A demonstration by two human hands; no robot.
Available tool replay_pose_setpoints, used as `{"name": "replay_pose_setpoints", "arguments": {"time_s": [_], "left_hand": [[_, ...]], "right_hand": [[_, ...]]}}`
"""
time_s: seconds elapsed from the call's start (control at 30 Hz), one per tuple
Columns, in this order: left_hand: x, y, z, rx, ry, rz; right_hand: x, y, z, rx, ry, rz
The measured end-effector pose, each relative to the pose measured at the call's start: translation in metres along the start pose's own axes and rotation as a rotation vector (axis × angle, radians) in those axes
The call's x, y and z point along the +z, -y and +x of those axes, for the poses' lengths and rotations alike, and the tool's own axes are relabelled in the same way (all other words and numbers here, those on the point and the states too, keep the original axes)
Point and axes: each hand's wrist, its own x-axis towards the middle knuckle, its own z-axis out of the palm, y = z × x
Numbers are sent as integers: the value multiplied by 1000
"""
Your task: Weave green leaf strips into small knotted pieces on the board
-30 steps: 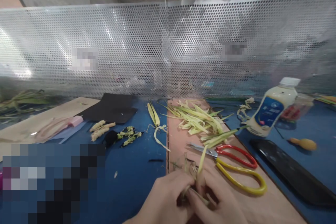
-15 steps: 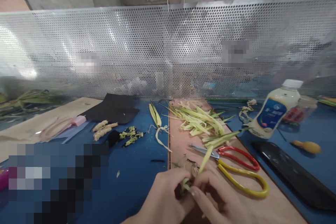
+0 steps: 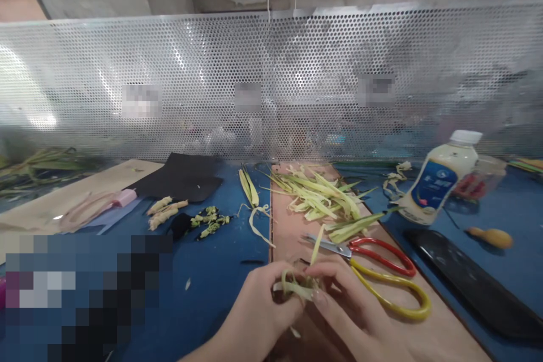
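Observation:
Both of my hands meet low in the middle of the view over a brown board point(image 3: 292, 226). My left hand point(image 3: 263, 311) and my right hand point(image 3: 348, 305) pinch a small woven piece of pale green leaf strips point(image 3: 299, 285); one loose strip sticks up from it. Just beyond my right hand lie scissors point(image 3: 382, 274) with one red and one yellow handle. Farther back on the board is a pile of cut leaf strips point(image 3: 318, 195).
A perforated metal screen point(image 3: 271, 79) closes the back of the blue table point(image 3: 216, 277). A white bottle point(image 3: 436, 178) leans at the right, near a long black case point(image 3: 470, 280). Small woven leaf pieces point(image 3: 186, 215), black cloth point(image 3: 182, 175) and pink scissors point(image 3: 97, 206) lie left.
My hands have risen slightly and pulled a little apart, drawing a leaf strip into a loop between them. The upright strip has shifted left.

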Motion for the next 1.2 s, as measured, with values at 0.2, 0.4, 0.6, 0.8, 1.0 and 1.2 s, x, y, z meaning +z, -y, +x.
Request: {"name": "replay_pose_setpoints", "arguments": {"time_s": [0.2,0.4,0.6,0.8,1.0,1.2], "left_hand": [[1,4,-1,0,-2,3],[2,7,-1,-29,41,8],[-1,-5,-2,-84,134,-190],[1,-8,-1,-140,82,-373],[6,0,-2,-48,41,-393],[8,-1,-6,-59,-148,-313]], "right_hand": [[-3,-6,5,-43,21,-37],[-1,-8,5,-2,-8,-99],[-1,-6,6,29,-21,-37],[0,-9,6,62,-154,-26],[6,-8,0,8,-211,-11],[12,-2,-6,-144,-164,-39]]}}
